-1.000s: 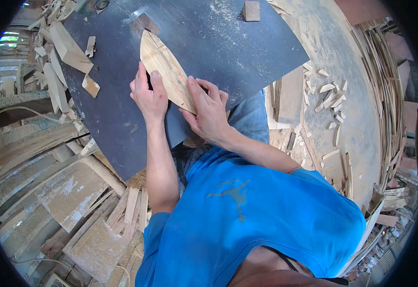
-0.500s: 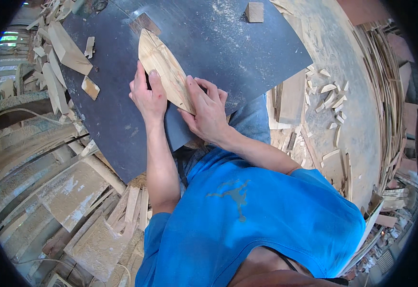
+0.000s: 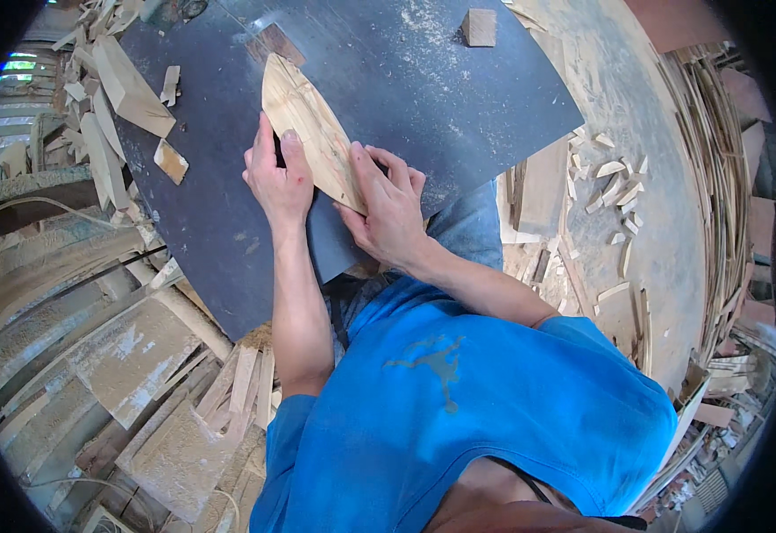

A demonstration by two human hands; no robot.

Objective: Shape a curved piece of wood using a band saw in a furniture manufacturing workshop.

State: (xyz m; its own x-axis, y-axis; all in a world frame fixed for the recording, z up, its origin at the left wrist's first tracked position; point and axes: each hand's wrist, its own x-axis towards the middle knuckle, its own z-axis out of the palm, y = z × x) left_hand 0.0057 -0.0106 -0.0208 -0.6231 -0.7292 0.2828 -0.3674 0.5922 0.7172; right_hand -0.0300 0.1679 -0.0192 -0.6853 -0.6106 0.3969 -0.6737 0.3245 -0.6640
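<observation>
A pale, leaf-shaped piece of wood (image 3: 315, 133) with pointed ends and visible grain lies at a slant over the dark table (image 3: 459, 115). My left hand (image 3: 280, 173) grips its left edge, thumb up against the side and fingers partly hidden beneath. Around the near end is my right hand (image 3: 384, 195), its thumb and fingers closed on the lower right edge. The far tip points at a small brown wooden square (image 3: 277, 43) set at the table surface; whether they touch, I cannot tell.
A wooden block (image 3: 479, 27) stands at the far right of the dark table. Offcuts (image 3: 130, 89) pile along its left edge, near a small loose chip (image 3: 170, 162). Several curved scraps (image 3: 615, 186) lie to the right, before stacked thin strips (image 3: 712, 178). Sawdust is scattered about.
</observation>
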